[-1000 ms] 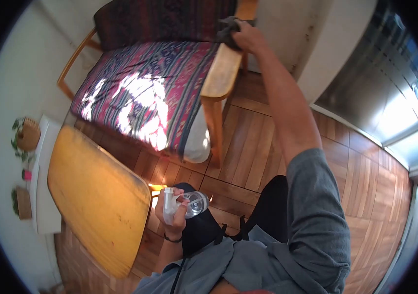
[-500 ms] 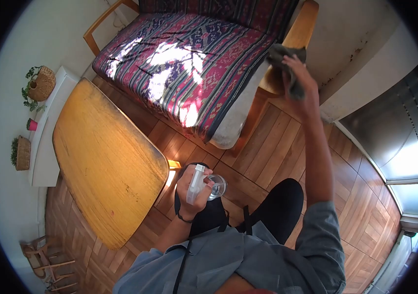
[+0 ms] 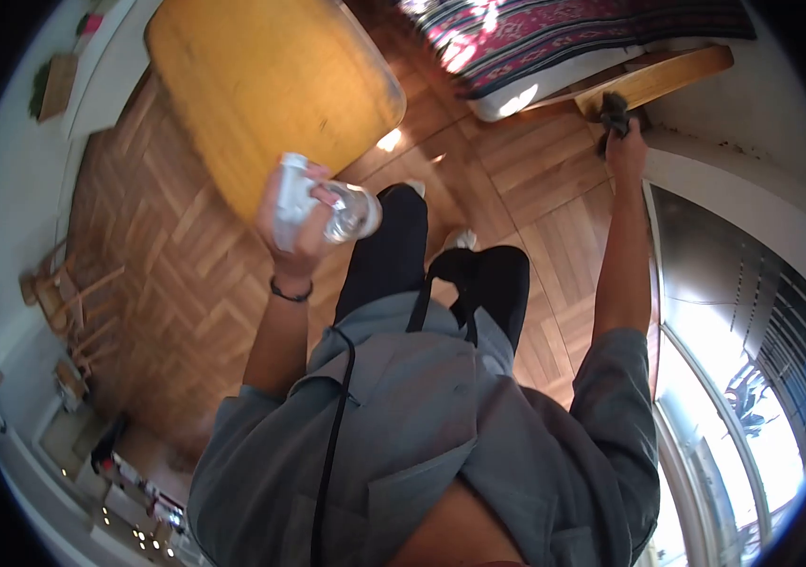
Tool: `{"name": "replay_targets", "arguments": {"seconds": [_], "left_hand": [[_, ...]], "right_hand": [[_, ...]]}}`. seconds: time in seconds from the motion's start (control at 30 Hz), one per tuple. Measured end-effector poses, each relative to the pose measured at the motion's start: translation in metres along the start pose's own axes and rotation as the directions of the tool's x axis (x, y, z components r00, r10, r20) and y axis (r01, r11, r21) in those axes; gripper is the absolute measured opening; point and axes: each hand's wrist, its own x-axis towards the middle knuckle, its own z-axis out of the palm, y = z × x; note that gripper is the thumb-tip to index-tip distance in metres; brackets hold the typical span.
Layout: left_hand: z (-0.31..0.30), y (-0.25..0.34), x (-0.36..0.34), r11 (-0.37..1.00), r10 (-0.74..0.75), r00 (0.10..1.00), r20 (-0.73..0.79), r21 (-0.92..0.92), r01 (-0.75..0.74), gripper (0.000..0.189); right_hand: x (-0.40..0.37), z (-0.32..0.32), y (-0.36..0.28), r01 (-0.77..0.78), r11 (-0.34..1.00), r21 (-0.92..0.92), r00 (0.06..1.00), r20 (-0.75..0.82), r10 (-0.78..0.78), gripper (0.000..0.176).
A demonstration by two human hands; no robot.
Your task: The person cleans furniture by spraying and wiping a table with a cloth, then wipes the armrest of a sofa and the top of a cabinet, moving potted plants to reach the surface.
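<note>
At eleven o'clock, the left hand's (image 3: 299, 238) fingers clamp a clear plastic bottle with a white trigger head (image 3: 350, 212), which a loosened grip could drop; at two, the right hand's (image 3: 626, 149) grip a dark crumpled cloth (image 3: 615, 111) by a yellow-brown wooden armrest (image 3: 675, 77).

The spray bottle (image 3: 350, 213) is of clear, glossy plastic. The table (image 3: 275, 80) has yellowish wood, smooth-looking. The rag (image 3: 614, 111) is of dark, matt cloth.
</note>
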Motion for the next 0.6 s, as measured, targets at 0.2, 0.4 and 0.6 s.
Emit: {"name": "replay_targets", "arguments": {"seconds": [0.2,0.4,0.6], "left_hand": [[-0.091,0.135,-0.04,0.977,0.141,0.936,-0.322,0.196,-0.08,0.03],[-0.122,0.189,-0.126,0.96,0.2,0.842,-0.501,0.27,-0.067,0.037],[-0.137,0.213,-0.209,0.995,-0.07,0.895,-0.44,-0.092,0.033,0.039]], "right_hand": [[-0.192,0.006,0.039,-0.481,0.707,0.518,0.762,0.646,0.045,0.032],[-0.308,-0.033,0.004,-0.437,0.676,0.594,0.696,0.699,-0.164,0.038],[-0.337,-0.135,-0.164,-0.23,0.907,0.354,0.363,0.896,-0.257,0.041]]}}
